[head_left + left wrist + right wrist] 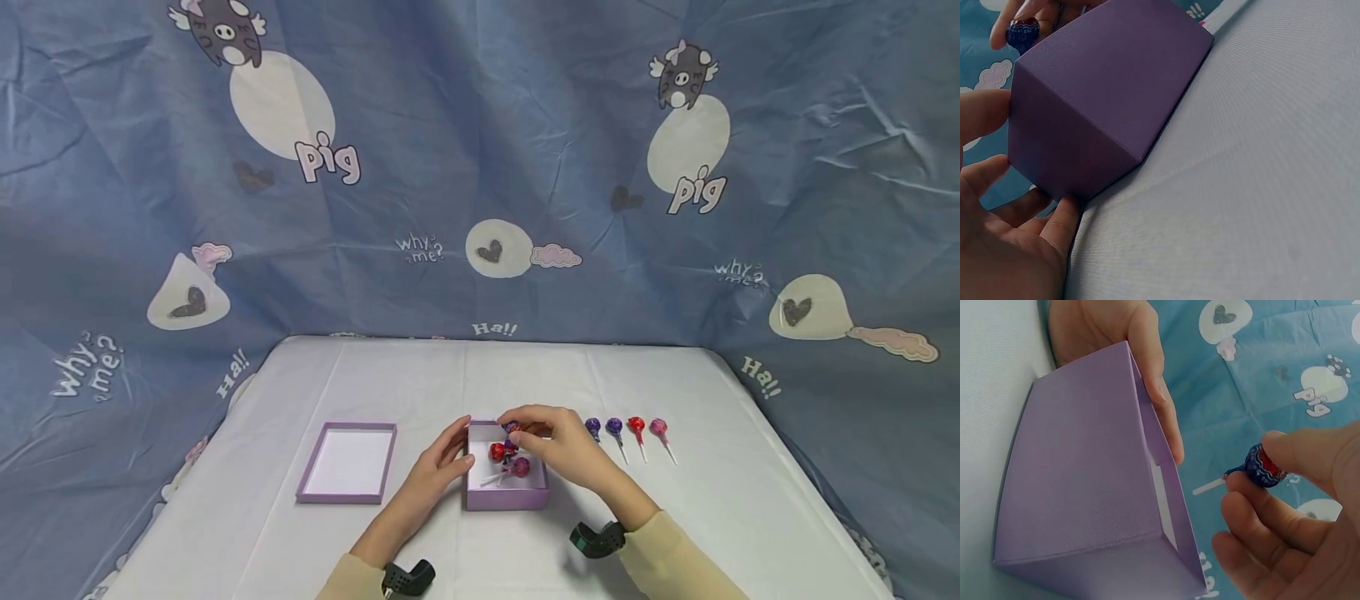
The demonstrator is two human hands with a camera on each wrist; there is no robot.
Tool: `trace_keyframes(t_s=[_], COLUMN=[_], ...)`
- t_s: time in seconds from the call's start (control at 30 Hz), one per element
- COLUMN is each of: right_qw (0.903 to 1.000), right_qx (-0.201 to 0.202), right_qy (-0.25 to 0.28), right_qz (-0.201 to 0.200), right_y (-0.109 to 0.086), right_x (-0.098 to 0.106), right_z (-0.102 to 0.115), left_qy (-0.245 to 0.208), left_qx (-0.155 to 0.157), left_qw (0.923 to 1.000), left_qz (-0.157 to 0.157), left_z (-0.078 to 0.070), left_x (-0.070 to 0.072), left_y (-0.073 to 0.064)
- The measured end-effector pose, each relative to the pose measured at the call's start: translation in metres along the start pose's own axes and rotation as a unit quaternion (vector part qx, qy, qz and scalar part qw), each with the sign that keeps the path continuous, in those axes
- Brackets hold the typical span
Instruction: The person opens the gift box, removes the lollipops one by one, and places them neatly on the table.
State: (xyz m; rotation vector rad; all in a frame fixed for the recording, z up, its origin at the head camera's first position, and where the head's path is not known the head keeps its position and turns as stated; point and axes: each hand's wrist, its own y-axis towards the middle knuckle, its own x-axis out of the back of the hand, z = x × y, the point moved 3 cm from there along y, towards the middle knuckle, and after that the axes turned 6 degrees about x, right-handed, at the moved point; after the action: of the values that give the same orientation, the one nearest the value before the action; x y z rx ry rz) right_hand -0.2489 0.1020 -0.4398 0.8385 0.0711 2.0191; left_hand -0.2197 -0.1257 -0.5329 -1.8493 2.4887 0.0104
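Observation:
A lilac box (pixel 507 499) stands on the table with several wrapped lollipops inside, among them a red lollipop (pixel 497 452) and a pink lollipop (pixel 521 467). My left hand (pixel 437 464) rests against the box's left side, its fingers fairly straight; the left wrist view shows the thumb and fingertips touching the box wall (pixel 1079 137). Above the box's far right part, my right hand (pixel 553 440) pinches a blue-and-red lollipop (pixel 1264 467) by its round head between thumb and forefinger. Its white stick (pixel 1209 486) points toward the box in the right wrist view.
A shallow lilac lid (pixel 346 498) lies left of the box, inside facing up. Right of the box a row of several lollipops lies on the white table, including a purple lollipop (pixel 615 426), a red one (pixel 636 424) and a pink one (pixel 659 427). A patterned blue cloth (pixel 420 167) hangs behind.

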Motion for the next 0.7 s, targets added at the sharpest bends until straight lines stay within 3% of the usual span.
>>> trace_keyframes(t_s=[0.43,0.7], right_qw=[0.9994,0.9984], right_qx=[-0.018,-0.029], right_qy=[0.001,-0.007], right_qz=[-0.029,-0.047], right_y=[-0.004,-0.007], right_x=[0.018,0.025], right_z=[0.038,0.035], left_qy=[0.005,0.013], left_qx=[0.007,0.015], left_qw=[0.9999,0.9997], left_qz=[-0.010,-0.015], left_z=[0.000,0.001], left_x=[-0.001,0.000], left_y=[0.000,0.001])
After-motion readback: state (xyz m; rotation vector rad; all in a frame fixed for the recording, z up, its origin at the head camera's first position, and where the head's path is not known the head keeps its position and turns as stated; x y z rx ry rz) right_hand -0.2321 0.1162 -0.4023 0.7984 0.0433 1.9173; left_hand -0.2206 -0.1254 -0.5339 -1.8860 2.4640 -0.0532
